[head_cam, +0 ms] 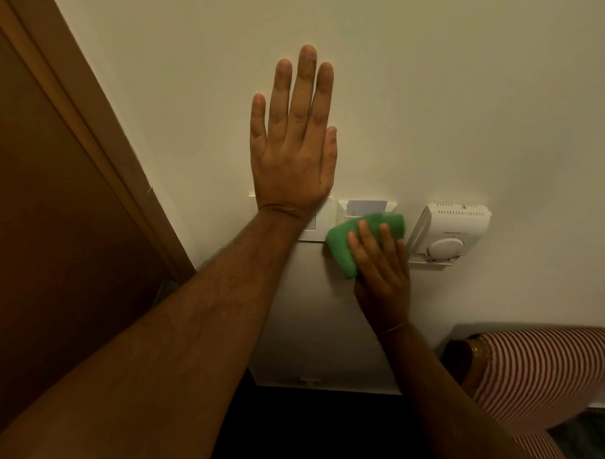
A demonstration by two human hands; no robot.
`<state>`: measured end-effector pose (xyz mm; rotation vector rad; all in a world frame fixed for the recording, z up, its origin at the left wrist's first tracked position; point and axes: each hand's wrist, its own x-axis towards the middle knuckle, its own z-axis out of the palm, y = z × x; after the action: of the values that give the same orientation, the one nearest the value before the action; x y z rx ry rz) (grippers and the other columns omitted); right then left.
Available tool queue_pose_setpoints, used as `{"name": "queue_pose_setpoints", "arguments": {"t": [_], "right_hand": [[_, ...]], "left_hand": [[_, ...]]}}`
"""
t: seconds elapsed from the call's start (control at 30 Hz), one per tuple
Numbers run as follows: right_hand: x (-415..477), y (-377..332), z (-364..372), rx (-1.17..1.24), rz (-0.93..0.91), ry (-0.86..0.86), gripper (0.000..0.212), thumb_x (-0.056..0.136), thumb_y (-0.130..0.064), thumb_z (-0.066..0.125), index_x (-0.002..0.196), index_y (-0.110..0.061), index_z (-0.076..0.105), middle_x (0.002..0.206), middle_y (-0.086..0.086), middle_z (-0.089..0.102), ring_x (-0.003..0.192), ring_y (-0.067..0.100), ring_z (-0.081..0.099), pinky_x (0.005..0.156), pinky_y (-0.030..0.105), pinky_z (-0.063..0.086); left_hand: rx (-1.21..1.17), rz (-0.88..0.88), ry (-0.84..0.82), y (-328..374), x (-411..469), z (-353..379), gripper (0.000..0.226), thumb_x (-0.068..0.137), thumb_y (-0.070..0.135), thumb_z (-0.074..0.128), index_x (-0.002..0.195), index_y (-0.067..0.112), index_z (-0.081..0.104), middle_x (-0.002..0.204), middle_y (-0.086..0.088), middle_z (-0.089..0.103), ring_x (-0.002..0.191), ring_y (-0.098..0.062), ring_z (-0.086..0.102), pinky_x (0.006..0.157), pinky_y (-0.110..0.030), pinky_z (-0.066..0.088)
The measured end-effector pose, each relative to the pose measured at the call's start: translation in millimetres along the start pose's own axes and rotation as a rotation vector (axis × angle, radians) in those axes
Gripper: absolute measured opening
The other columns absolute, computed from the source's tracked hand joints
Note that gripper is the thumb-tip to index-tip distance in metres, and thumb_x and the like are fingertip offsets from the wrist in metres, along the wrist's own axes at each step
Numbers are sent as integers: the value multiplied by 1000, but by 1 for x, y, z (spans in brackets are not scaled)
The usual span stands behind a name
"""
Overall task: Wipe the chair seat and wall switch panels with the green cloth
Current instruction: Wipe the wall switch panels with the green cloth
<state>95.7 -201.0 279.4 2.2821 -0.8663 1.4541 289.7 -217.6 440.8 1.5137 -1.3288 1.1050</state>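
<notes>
Here, the green cloth (pixel 356 241) is pressed flat against the card switch panel (pixel 365 208) by the right hand (pixel 381 271). The left hand (pixel 293 143), its grip wide, is laid flat on the wall (pixel 461 103) above the left switch panel (pixel 311 225).

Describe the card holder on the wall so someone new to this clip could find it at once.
On the cream wall, three white fittings sit in a row. The card holder is the middle one, between the switch plate and thermostat. Only it has a pale card in its top.
</notes>
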Motion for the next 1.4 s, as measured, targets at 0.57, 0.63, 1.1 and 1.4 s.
{"name": "queue_pose_setpoints", "arguments": {"t": [0.57, 0.63, 1.1, 1.4], "right_hand": [[7, -18, 3, 94, 150, 68, 44, 116, -10, 31, 158, -13, 41, 165, 11, 42, 163, 27, 24, 130, 51, 25], [1, -11, -1, 105, 232, 113, 41, 117, -11, 32, 156, -6, 41, 159, 18, 48, 164, 27, 19, 130, 53, 25], [16, -37, 20, 103, 41, 41, 58, 111, 0, 41, 164, -20, 32, 172, -2, 26, 164, 26, 20, 132, 46, 17], [-11, -14, 5, 142, 196, 75, 43, 113, -2, 36, 155, -7, 40, 157, 11, 49, 165, 24, 14, 133, 50, 18]], "left_hand": [[-8, 3, 3, 0, 0, -2, 64, 115, 33, 30, 174, 10, 20, 177, -14, 22, 170, -22, -3, 138, -50, 2], [-11, 10, 2, 2, 1, -3, 62, 115, 34, 29, 171, 10, 24, 176, -16, 25, 171, -32, 13, 137, -51, 3], [-3, 15, -5, 1, -1, 0, 67, 116, 34, 26, 174, 20, -4, 178, -13, 11, 167, -16, -15, 138, -51, 1], [1, 15, -6, 6, 1, -3, 63, 115, 35, 24, 171, 7, 24, 175, -18, 24, 170, -34, 14, 136, -55, 10]]}}
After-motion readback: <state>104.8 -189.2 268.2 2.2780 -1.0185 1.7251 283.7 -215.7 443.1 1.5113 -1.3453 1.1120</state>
